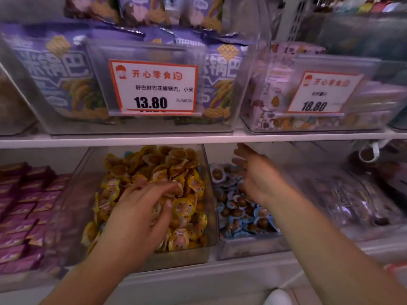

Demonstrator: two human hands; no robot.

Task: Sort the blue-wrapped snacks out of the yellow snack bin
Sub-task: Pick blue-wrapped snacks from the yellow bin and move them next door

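— What sat on the upper shelf (198,137)?
— A clear bin (55,119) of purple snack bags (52,69) stood at left, fronted by a price card (154,88) reading 13.80. Just beside it to the right, another clear bin (308,126) held pale patterned packets (266,111) behind a card (323,93) marked 18.80.
— And lower down?
— Magenta-wrapped bars (24,194) lay stacked at far left. At far right were blurred dark packets (356,199), too smeared to identify.
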